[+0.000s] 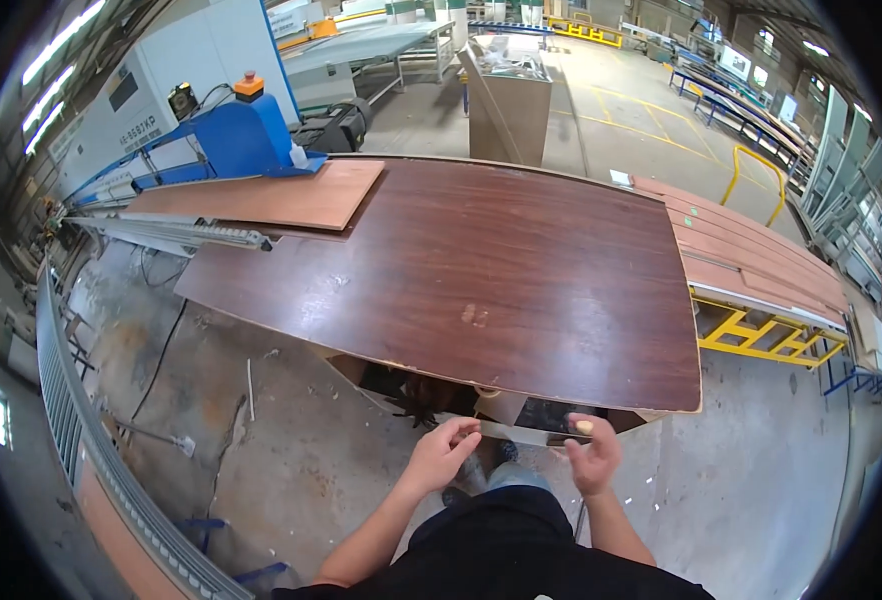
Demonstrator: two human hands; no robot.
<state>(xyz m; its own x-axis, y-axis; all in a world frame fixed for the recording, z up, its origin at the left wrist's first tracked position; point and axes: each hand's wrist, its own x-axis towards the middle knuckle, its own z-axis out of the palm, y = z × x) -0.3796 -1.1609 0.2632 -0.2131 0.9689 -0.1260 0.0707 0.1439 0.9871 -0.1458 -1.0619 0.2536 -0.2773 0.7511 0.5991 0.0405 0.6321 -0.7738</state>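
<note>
My left hand is just off the near edge of a dark brown wood-grain table. Its fingers are curled together, and anything between them is too small to make out. To the right, my right hand is raised near the same edge, thumb and fingers apart. A small yellowish piece shows at one of its fingertips; whether it is a finger wrap or a loose bit is unclear. Under the tabletop, a shelf holds a dark flat item and a dark brown spiky bundle, both partly hidden.
A reddish-brown board lies at the table's far left, beside a blue and white machine with a red button. On the right, long boards rest on a yellow frame. A brown bin stands behind. A metal rail curves along the left.
</note>
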